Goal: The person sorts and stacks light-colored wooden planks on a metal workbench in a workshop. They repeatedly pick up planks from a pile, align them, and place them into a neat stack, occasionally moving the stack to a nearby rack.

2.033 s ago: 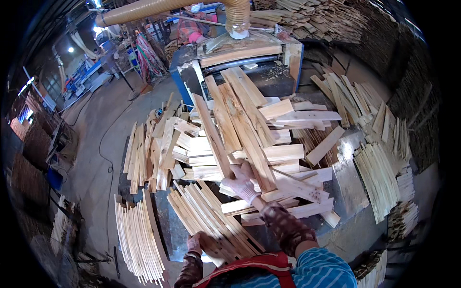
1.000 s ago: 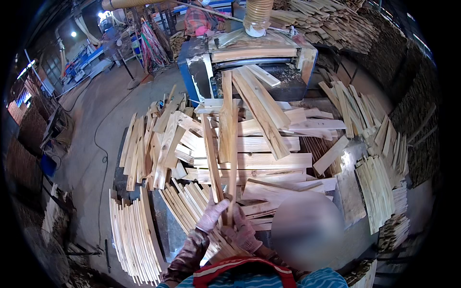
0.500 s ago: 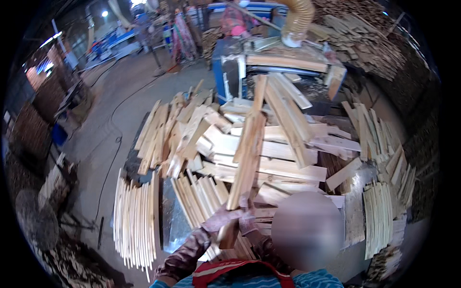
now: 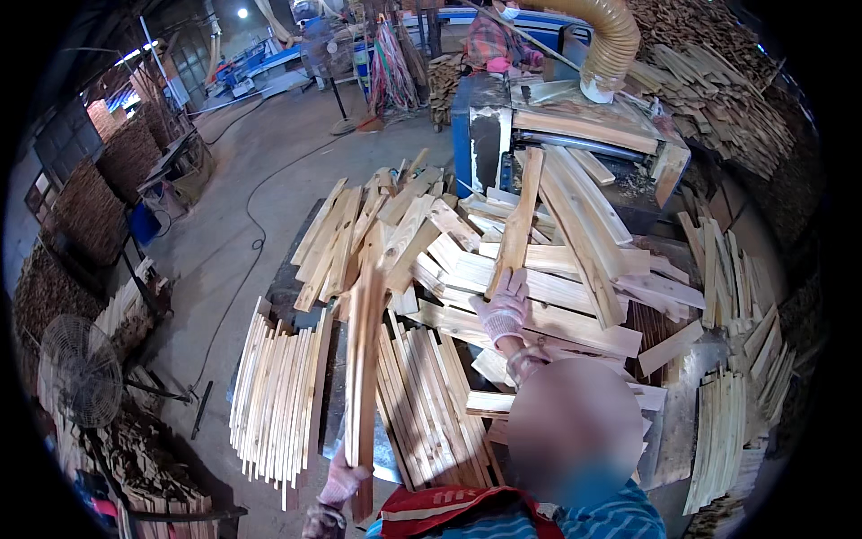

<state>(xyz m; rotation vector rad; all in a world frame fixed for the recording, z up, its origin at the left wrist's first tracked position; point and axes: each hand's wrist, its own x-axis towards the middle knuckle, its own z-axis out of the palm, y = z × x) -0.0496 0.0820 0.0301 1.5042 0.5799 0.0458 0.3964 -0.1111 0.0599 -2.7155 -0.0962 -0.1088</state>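
Observation:
My left hand [image 4: 344, 481], in a pale pinkish work glove, grips the near end of a long wooden board [image 4: 363, 368]. The board is raised, slightly blurred, and points away from me between two groups of planks. My gloved right hand [image 4: 505, 305] is stretched forward with its fingers apart, at the near end of another long board [image 4: 521, 220]. That board lies on the heap, its far end against the machine. Below my right hand, several pale wide boards [image 4: 566, 292] lie crosswise.
Thin strips [image 4: 278, 395] lie side by side at the left, more planks [image 4: 431, 404] nearer the middle. A planer-like machine [image 4: 584, 117] with a yellow duct hose [image 4: 620, 40] stands at the far side. A person [image 4: 498, 45] is behind it. A fan [image 4: 81, 370] stands at left.
Both hands were together on one board in the middle. Now my left hand has carried a board to the left and nearer me, while my right has reached forward to another.

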